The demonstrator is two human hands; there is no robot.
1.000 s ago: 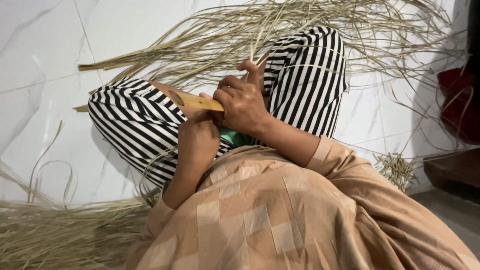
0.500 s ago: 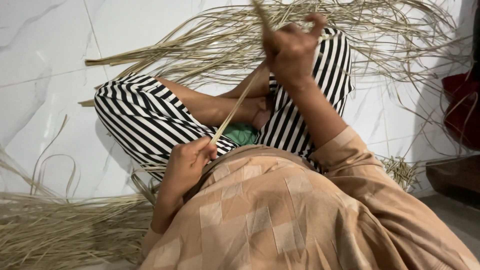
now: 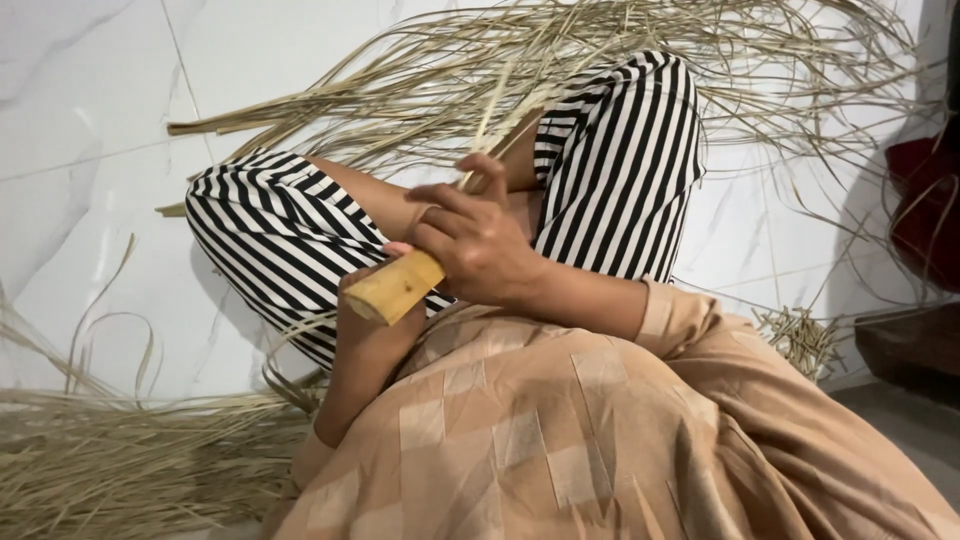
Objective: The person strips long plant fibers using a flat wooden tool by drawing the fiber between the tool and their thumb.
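White marble floor tiles (image 3: 90, 120) formed the background, strewn with dried palm-leaf strips: a loose fan of strips (image 3: 600, 60) beyond my knees and a denser heap (image 3: 110, 470) at lower left. I sat with both legs drawn up in black-and-white striped trousers (image 3: 620, 160), a tan checked tunic (image 3: 560, 430) covering my lap.

My right hand (image 3: 480, 245) was closed around a short pale wooden handle (image 3: 395, 290), its blunt cut end pointing toward lower left; whatever blade or tip it carried was hidden behind the fingers. A single long strip (image 3: 490, 130) rose from that grip toward the fan above. My left hand (image 3: 365, 300) sat just beneath the handle, mostly covered by it; I could not tell whether its grip was closed on anything, though it seemed to be touching the handle's underside.

Judged from this posture, the step was best done by keeping the strip taut and in line with the tool, bracing both wrists against the raised knees, and holding the left fingers clear of the hidden working end. A dark red object (image 3: 925, 210) stood at the right edge, well apart.
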